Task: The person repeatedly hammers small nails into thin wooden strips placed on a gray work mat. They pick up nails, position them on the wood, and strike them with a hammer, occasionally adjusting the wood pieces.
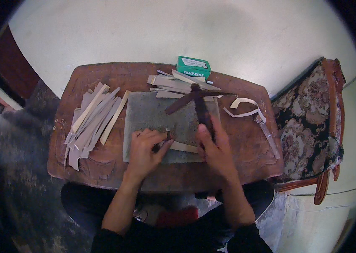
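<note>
To the left of your left grip, a loose bundle of long, flat grey and cream strips (96, 120) lies slanting on the dark-brown carved wooden table (245, 164). Your left grip (144, 147) rests over a grey rectangular slab (142, 109), thumb and forefinger pinching the near-left end of a narrow cream strip (185, 146). A small dark piece (169, 135) stands at those fingertips, too small to identify. The cream strip lies on the slab, running right toward your other grip. Beyond and to the right of your left grip sits a second pile of grey and cream strips (161, 82), with a green rectangular box (193, 67) behind it. Your right grip (218, 152) is wrapped round the handle of a dark hammer (201, 109) with a long, narrow head, held upright in front of the pile. Right of that grip, a curled cream strip (246, 100) and a straight grey strip (269, 138) lie on the table; farther right stands a dark floral-upholstered chair with reddish-brown wooden trim (306, 126).
</note>
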`<move>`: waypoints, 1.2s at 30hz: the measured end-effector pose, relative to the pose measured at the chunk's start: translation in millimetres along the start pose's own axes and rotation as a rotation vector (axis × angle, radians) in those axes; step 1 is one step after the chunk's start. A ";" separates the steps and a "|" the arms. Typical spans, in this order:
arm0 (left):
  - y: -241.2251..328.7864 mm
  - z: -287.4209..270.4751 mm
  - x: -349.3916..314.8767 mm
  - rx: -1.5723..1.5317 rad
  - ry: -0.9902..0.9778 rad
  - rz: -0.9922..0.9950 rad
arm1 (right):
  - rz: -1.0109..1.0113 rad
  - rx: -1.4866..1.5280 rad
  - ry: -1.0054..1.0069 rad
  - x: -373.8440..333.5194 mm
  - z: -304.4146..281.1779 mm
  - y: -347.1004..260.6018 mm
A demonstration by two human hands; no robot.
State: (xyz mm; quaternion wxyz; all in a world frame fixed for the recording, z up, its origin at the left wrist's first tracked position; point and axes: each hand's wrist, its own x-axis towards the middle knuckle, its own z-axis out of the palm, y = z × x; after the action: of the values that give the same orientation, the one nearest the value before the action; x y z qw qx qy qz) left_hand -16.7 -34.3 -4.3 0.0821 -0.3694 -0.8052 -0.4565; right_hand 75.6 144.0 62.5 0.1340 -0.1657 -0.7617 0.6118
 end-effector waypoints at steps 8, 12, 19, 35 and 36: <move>-3.5 3.3 -0.3 -0.027 0.007 0.017 | -0.329 -0.465 -0.140 -23.4 -33.7 -57.1; -3.6 2.3 -0.6 0.000 0.020 0.034 | -0.331 -0.492 -0.168 -26.4 -34.9 -71.3; -2.5 2.3 0.7 0.009 0.022 0.039 | -0.257 -0.587 -0.211 -26.6 -27.0 -70.8; 0.5 2.7 1.4 0.034 0.020 0.061 | -0.247 -0.474 -0.159 -34.7 -25.5 -62.9; 0.1 2.0 1.1 0.037 0.022 0.061 | -0.254 -0.481 -0.158 -34.6 -26.2 -63.4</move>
State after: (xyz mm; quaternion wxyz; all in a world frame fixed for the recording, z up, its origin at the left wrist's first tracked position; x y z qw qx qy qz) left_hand -17.0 -32.0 -4.8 0.1117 -0.3871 -0.8009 -0.4429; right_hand 112.1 140.5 130.0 0.1066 -0.0479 -0.9078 0.4028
